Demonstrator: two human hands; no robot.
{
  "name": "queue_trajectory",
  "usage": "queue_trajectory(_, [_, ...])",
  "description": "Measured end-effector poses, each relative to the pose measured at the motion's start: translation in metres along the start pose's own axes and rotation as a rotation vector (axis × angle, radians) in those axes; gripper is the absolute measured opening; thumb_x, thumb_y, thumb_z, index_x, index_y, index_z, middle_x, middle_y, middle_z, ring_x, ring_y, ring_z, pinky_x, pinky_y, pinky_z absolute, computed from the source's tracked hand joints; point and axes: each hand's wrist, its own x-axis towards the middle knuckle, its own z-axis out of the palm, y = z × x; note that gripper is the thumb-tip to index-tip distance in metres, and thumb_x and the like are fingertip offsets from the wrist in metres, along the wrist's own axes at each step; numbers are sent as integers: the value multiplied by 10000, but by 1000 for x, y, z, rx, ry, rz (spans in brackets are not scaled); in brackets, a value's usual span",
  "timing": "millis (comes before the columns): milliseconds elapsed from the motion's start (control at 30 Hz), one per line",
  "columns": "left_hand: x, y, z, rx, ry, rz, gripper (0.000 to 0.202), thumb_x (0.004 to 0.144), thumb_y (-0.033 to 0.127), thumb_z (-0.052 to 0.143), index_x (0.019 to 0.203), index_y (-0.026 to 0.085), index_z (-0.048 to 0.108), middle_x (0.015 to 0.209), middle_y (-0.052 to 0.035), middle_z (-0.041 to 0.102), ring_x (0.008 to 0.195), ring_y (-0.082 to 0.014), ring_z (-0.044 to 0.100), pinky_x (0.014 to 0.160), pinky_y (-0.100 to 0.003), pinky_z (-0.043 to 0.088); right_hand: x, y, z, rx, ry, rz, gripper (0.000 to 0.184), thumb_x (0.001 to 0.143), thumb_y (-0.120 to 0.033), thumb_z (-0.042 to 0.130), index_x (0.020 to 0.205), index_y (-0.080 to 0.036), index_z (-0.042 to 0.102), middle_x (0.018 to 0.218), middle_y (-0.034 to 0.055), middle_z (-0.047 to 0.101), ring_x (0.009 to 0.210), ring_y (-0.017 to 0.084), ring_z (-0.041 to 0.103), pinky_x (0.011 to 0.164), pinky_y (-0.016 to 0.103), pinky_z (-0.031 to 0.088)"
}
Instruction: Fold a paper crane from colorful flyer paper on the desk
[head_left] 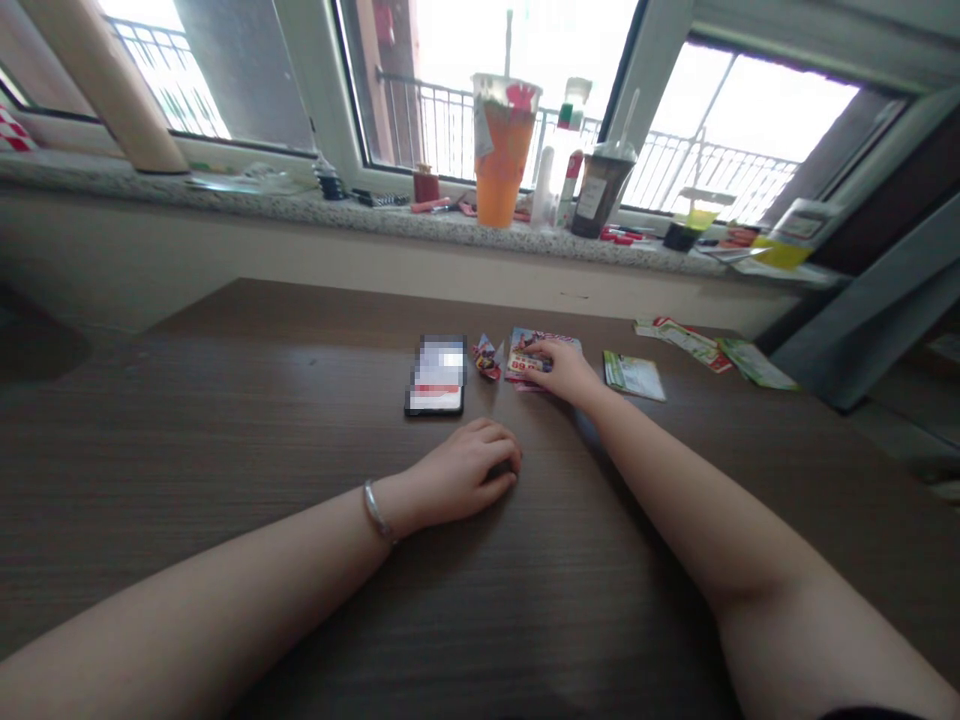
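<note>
My right hand (559,370) reaches over a small stack of colourful printed paper sheets (521,340). Its fingertips rest on the top sheet, thumb and fingers apart, and the palm hides the stack's right part. My left hand (476,470) lies on the brown table (315,460) nearer to me. Its fingers are loosely curled with a gap to the thumb, and nothing shows in them. A silver bangle (377,510) circles the left wrist. Just left of the stack is a small folded paper piece (487,358) in similar print. Beyond my left hand lies a phone (437,375), its screen blurred.
Right of the stack lies a green-and-white printed sheet (634,376), with several paper strips (694,343) farther back. On the stone windowsill (375,222) stand a tall orange drink cup (501,150), a dark drink cup (600,195), bottles and small items. A wall borders the table's far edge.
</note>
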Motion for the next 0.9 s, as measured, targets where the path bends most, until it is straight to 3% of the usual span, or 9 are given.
queue_trajectory(100, [1,1,0,-8,-2,3,66,886,210,546,924,198,598,1041,-57,598,1009,-214,511,943,-359,402,-12,6,-9,-174,-80,-34,460,774,-447,693,1165,-208,660,1245,109,633,1189,277,536,1027,432,387])
queue_trajectory(267, [3,2,1,-8,-12,-7,71,887,215,542,922,196,601,1054,-60,599,1021,-216,515,952,-365,399,-26,7,-7,-294,-103,-18,542,797,-532,647,1224,-199,622,1250,133,624,1187,300,527,1015,437,398])
queue_trajectory(633, [5,3,2,-22,-12,-9,67,882,208,544,915,201,603,1054,-55,601,1019,-215,515,952,-366,401,-35,2,-8,-350,-82,-68,274,919,-385,528,1054,-217,699,1131,98,676,1072,251,585,919,355,443])
queue_trajectory(900, [6,2,3,-27,-9,-1,84,886,218,539,928,200,610,1059,-61,602,1014,-214,516,946,-370,406,-39,0,-11,-426,-63,-20,295,965,-320,433,963,-218,710,1031,100,702,960,242,616,780,332,465])
